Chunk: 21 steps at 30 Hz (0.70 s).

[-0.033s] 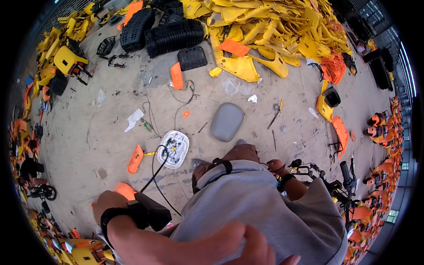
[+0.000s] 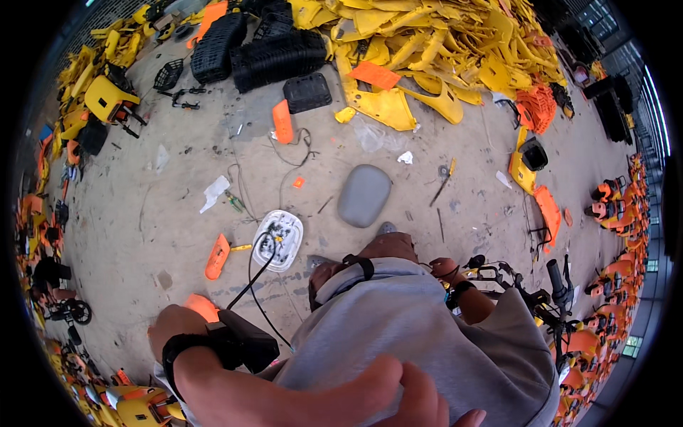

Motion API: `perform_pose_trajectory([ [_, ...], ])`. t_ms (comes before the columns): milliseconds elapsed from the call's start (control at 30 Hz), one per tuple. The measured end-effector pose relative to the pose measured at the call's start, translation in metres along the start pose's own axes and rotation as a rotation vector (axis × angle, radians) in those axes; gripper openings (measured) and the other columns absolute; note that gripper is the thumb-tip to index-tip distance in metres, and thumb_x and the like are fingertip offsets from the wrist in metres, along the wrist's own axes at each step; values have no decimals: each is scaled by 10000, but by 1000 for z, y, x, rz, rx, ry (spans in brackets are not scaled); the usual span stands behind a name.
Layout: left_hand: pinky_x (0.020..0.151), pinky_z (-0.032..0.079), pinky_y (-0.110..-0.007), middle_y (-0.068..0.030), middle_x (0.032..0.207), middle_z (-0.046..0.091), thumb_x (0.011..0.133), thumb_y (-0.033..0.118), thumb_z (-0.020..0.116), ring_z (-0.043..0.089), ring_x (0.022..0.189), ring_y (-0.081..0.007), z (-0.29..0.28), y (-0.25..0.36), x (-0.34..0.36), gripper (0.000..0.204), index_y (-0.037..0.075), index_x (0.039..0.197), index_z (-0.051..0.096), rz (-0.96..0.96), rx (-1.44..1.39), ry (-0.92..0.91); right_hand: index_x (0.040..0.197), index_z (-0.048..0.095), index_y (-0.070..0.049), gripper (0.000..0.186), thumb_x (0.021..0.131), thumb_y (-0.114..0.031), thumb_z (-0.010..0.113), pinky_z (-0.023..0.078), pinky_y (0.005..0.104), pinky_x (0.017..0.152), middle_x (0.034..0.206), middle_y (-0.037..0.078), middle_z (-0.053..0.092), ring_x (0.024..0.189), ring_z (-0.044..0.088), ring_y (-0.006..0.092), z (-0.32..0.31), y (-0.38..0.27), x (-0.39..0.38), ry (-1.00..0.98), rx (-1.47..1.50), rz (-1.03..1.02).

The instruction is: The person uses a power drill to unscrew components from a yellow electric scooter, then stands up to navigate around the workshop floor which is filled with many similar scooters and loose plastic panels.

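Note:
My left hand (image 2: 398, 398) is raised very close to the view at the bottom, in front of my grey shirt (image 2: 398, 313). Its fingers are apart and bent, partly cut off by the lower edge, with nothing visible in them. On that arm a black strap holds a black box (image 2: 245, 345). My right hand (image 2: 445, 270) is low beside my right thigh, next to a vehicle's handlebar (image 2: 558, 285). Its fingers look curled closed; whatever they hold is too small to make out. A dark band circles that wrist.
Ahead on the floor lie a grey rounded pad (image 2: 365, 196) and a white tray (image 2: 290, 263) with dark bits. Orange panels (image 2: 217, 256) and loose cable (image 2: 295, 164) lie around. Behind are a heap of yellow panels (image 2: 434, 43) and black crates (image 2: 277, 60). Orange vehicles (image 2: 619, 285) line the right.
Almost nothing differs. My left hand and the black box have shifted very slightly to the right; my right hand stays in place.

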<state>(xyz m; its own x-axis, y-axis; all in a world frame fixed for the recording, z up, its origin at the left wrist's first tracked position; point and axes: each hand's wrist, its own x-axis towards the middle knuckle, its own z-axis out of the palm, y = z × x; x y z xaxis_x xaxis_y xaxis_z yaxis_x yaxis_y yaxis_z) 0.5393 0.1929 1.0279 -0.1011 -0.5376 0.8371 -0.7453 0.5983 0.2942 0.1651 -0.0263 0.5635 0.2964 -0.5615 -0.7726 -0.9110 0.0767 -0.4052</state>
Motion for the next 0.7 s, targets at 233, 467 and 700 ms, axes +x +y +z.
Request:
perform_pose_trajectory([
  [233,604,511,-340,-70,669,637,688,147,648,618,629,-197,71,-27,42,143,39,773,690,191,-88,42,1051,701,-90,311,781,-228,631,555,394,664,864,148,705,751,695,240,-9,121,52,33,-399,-257],
  [467,746,531,-399,-90,917,649,834,340,548,634,815,-254,162,-50,86,338,108,1059,650,193,24,-48,1064,666,-25,268,882,-108,488,526,300,501,757,118,661,566,625,192,-54,94,79,-43,384,66],
  [700,707,514,-363,-115,882,665,729,62,702,639,800,-293,197,-142,72,125,24,848,686,-248,28,-579,1077,660,-17,297,886,-131,463,533,294,512,768,118,665,561,612,181,-95,102,114,85,604,149],
])
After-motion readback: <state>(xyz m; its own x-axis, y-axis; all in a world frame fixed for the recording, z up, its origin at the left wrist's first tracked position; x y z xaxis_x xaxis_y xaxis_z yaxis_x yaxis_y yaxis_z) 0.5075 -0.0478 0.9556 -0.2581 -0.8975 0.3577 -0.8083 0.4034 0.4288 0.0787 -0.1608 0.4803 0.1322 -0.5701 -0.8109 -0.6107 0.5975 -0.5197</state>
